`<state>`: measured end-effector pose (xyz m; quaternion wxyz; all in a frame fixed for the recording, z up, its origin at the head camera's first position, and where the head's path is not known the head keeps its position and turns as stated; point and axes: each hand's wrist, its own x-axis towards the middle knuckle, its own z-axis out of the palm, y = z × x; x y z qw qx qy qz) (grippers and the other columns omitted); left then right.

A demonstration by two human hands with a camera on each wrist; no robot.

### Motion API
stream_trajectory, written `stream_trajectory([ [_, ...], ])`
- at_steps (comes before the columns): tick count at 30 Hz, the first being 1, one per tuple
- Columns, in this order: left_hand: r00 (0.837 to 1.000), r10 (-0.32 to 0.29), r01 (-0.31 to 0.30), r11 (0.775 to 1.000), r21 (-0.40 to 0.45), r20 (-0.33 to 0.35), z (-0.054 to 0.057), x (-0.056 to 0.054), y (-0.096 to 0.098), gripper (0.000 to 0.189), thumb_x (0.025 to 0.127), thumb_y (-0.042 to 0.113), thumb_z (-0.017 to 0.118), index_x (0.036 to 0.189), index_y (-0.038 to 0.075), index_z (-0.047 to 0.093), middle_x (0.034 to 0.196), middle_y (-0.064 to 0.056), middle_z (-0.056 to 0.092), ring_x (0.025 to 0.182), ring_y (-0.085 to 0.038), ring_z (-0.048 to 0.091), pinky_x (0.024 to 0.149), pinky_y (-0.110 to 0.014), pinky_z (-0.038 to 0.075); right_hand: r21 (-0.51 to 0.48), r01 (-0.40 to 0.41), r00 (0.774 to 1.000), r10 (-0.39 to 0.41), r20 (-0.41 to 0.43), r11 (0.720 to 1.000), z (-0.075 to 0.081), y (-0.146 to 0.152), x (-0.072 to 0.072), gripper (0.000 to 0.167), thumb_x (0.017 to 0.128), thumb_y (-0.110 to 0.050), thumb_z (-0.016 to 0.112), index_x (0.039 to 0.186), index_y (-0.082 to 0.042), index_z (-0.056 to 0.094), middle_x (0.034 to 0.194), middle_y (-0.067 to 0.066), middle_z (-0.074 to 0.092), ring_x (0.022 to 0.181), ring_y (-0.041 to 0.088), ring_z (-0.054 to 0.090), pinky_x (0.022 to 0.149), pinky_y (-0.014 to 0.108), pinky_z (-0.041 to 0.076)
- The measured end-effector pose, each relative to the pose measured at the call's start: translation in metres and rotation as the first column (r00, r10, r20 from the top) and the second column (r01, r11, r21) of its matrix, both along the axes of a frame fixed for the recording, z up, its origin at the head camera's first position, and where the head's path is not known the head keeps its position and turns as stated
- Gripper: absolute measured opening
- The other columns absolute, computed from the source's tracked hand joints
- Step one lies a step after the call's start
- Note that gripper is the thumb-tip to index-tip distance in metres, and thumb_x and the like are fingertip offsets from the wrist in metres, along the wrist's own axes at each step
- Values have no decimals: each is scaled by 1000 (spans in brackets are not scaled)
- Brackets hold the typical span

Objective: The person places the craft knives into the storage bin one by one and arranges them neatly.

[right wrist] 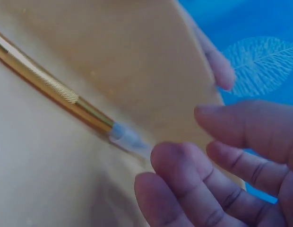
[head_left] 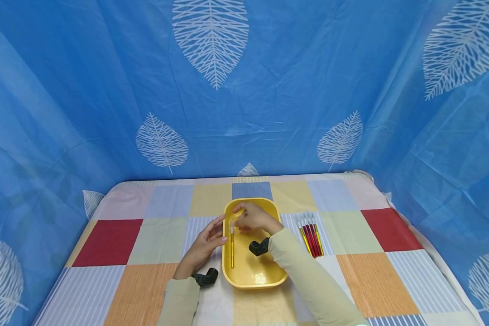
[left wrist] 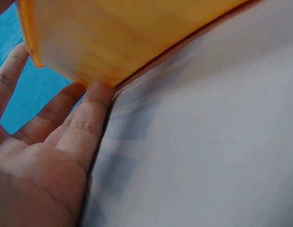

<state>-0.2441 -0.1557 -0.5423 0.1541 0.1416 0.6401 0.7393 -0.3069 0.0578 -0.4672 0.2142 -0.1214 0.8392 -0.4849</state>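
A gold craft knife (head_left: 232, 250) with a knurled grip lies lengthwise along the left side of a yellow tray (head_left: 254, 284). Its clear cap (right wrist: 127, 138) points toward the tray's far end. Just beside that cap my right hand (head_left: 253, 217) is inside the tray, fingers loosely bent and apart from the knife. My left hand (head_left: 205, 246) is at the tray's left rim. In the left wrist view, its nearly straight fingers (left wrist: 92, 111) touch the tray's outer wall.
To the right of the tray, several more capped craft knives (head_left: 311, 235) with red and gold handles lie side by side on the patchwork tablecloth (head_left: 362, 280). A blue curtain (head_left: 252, 113) with white leaf prints hangs behind and around the table.
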Motion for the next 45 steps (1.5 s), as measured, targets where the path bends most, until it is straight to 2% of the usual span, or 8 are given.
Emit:
stream_trajectory([
  [7, 1000, 0, 0, 1000, -5, 3, 0, -1, -1, 79, 105, 0, 62, 171, 1, 20, 173, -32, 23, 156, -50, 32, 109, -22, 49, -63, -112, 992, 108, -61, 992, 5, 15, 2, 40, 100, -5, 74, 136, 7, 63, 95, 13, 73, 87, 32, 75, 78, 40, 65],
  [14, 1000, -6, 6, 1000, -8, 9, 1, 0, -1, 79, 106, 3, 63, 172, 2, 20, 173, -32, 22, 156, -51, 32, 109, -22, 48, -129, -191, 979, 179, -99, 973, 10, 30, 3, 46, 101, -6, 72, 142, 9, 60, 100, 12, 74, 89, 22, 73, 84, 37, 63],
  [18, 1000, -4, 4, 1000, -10, 13, 2, 0, 0, 79, 106, 3, 63, 172, 2, 20, 173, -31, 22, 157, -50, 32, 110, -23, 48, -164, -227, 970, 207, -131, 960, 14, 40, 8, 48, 103, -6, 70, 144, 14, 56, 102, 15, 74, 95, 38, 73, 85, 34, 61],
  [22, 1000, -1, 1, 1000, -16, 10, 2, -1, 1, 79, 106, 4, 63, 172, 2, 21, 173, -31, 23, 157, -49, 33, 111, -24, 47, -193, -237, 964, 205, -171, 952, 18, 49, 13, 48, 104, -5, 67, 145, 16, 54, 104, 14, 75, 99, 45, 71, 85, 32, 60],
  [28, 1000, 11, -11, 1000, -22, 20, 2, 0, 1, 79, 105, 4, 65, 172, 2, 22, 174, -30, 23, 156, -47, 35, 111, -24, 47, -233, -208, 969, 166, -184, 950, 20, 62, 21, 46, 105, -5, 67, 145, 14, 55, 108, 17, 73, 99, 31, 73, 88, 32, 60],
  [35, 999, 37, -36, 999, -21, 18, 0, 2, 2, 79, 103, 1, 65, 171, 0, 24, 172, -31, 26, 154, -48, 38, 110, -23, 48, -278, -193, 962, 125, -244, 941, 24, 81, 30, 44, 107, -6, 66, 145, 14, 56, 116, 33, 68, 106, 51, 70, 90, 29, 60],
  [42, 999, 31, -31, 999, -11, 9, -1, 2, 3, 79, 103, -1, 64, 171, -1, 23, 172, -32, 25, 154, -49, 37, 110, -22, 48, -323, -164, 951, 63, -302, 932, 21, 103, 36, 42, 104, 1, 68, 142, 16, 56, 117, 33, 68, 100, 16, 72, 91, 27, 60],
  [45, 999, 35, -35, 999, -14, 12, -2, 2, 3, 78, 103, -2, 63, 171, 0, 24, 172, -32, 26, 154, -50, 36, 110, -22, 48, -345, -141, 950, 29, -310, 928, 18, 111, 39, 40, 103, 1, 69, 139, 15, 59, 117, 34, 67, 99, 11, 71, 91, 27, 60],
])
